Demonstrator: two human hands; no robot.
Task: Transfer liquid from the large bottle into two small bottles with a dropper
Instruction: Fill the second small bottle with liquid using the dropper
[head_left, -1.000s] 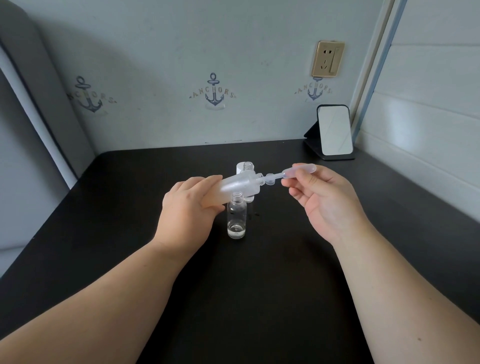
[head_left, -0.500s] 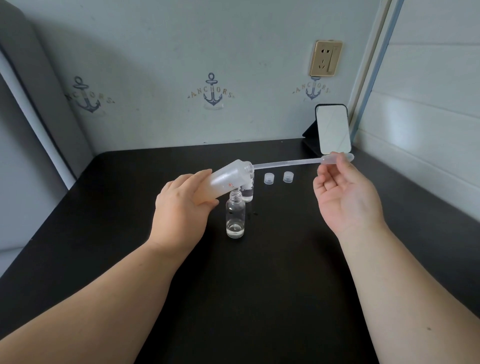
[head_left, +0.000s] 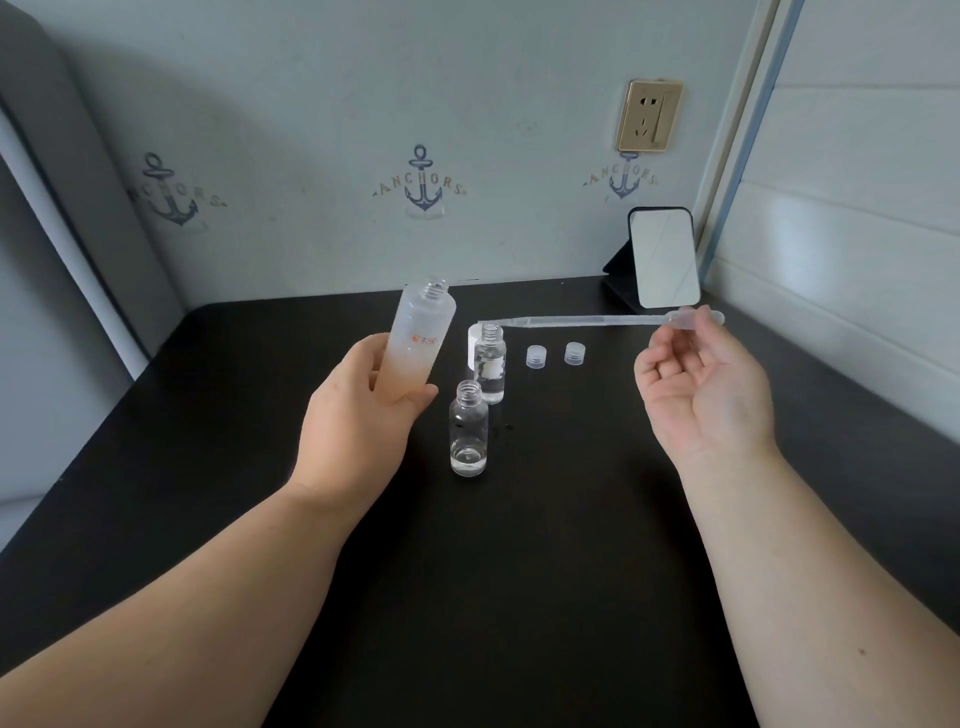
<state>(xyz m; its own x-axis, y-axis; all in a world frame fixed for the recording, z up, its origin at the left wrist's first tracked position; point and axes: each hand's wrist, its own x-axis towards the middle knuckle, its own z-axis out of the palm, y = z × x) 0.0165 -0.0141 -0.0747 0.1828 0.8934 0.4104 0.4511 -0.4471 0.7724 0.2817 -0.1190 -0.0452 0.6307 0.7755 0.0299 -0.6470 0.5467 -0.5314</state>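
Showing are one large frosted bottle (head_left: 418, 344), two small clear bottles (head_left: 469, 434) (head_left: 490, 362), two small caps (head_left: 536, 357) (head_left: 574, 353), one dropper (head_left: 597, 321), one mirror (head_left: 663, 256) and two hands (head_left: 358, 415) (head_left: 701, 384).

- The big bottle (head_left: 418, 347) is frosted, cloudy plastic, matt.
- Both small bottles (head_left: 468, 428) (head_left: 490, 364) look like clear, glossy glass or plastic; I cannot tell which.
- The dropper (head_left: 597, 321) is soft-looking translucent plastic.
- The two caps (head_left: 536, 357) (head_left: 574, 353) are ribbed, translucent plastic.
- The table (head_left: 519, 571) is black, smooth, with a dull sheen.
- The mirror (head_left: 665, 258) is shiny in a black frame.
- The socket (head_left: 649, 115) has a brushed gold, metallic face.
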